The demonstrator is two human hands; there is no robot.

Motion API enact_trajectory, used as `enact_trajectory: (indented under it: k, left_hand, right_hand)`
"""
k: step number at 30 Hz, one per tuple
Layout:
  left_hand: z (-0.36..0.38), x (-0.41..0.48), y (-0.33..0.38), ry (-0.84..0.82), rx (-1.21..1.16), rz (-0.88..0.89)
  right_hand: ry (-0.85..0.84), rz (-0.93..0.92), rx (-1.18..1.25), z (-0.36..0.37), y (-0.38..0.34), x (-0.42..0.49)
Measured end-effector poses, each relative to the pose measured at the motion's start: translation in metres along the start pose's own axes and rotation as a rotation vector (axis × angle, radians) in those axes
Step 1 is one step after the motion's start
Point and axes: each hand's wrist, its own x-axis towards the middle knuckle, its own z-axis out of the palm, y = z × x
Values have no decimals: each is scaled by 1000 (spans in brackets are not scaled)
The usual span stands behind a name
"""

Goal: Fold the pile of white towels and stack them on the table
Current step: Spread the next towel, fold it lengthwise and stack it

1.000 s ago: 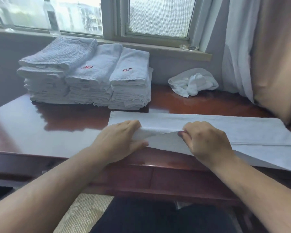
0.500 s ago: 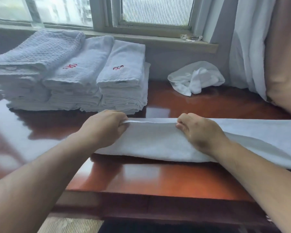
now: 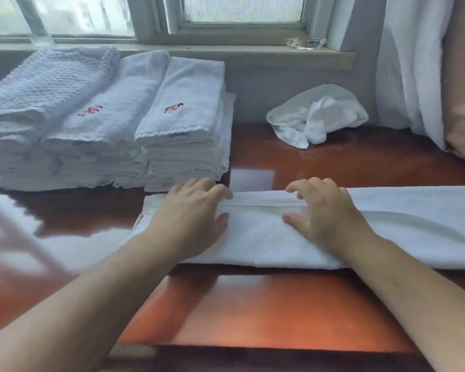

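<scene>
I see a long white towel (image 3: pixel 266 237) lying flat on the shiny red-brown table (image 3: pixel 253 312). It is folded the long way into a strip. It runs from the middle of the table out past the right edge of my view. A fold line runs along its far side.

The left hand (image 3: pixel 191 218) lies flat on the left end of the towel. Its fingers are spread out and almost straight, and the tips reach the fold line. It presses down and holds nothing.

The right hand (image 3: pixel 325 213) rests on the towel just beside it, with a gap of towel between the two hands. Its thumb lies flat on the cloth. Its fingers are bent a little, with the tips touching near the fold line. It is not grabbing anything.

Behind the left hand, at the back left of the table, sit the folded towels (image 3: pixel 105 124) in neat piles side by side. Two of the top ones have a small red mark. The nearest pile is very close to the long towel.

At the back right lies one crumpled towel (image 3: pixel 314 116), well apart from the piles.

Behind it all is a window sill (image 3: pixel 253 53) with a small clear glass thing (image 3: pixel 305 43) on it. A white curtain (image 3: pixel 408 63) hangs at the right.
</scene>
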Motion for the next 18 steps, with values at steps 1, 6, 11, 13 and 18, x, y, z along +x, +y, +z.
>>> enact_trajectory:
  k: [1, 6, 11, 13, 18]
  left_hand:
    - [5, 6, 16, -36, -22, 44]
    - [33, 42, 93, -145, -88, 180]
    - [56, 70, 155, -190, -157, 265]
    - [62, 78, 176, -201, -183, 294]
    - [75, 92, 214, -233, -242, 317]
  right_hand:
    - [66, 28, -51, -5, 4, -12]
    - [339, 231, -186, -36, 46, -87]
    - [229, 551, -236, -64, 93, -159]
    - [117, 740, -271, -74, 112, -170]
    - [-128, 1047, -232, -82, 144, -171]
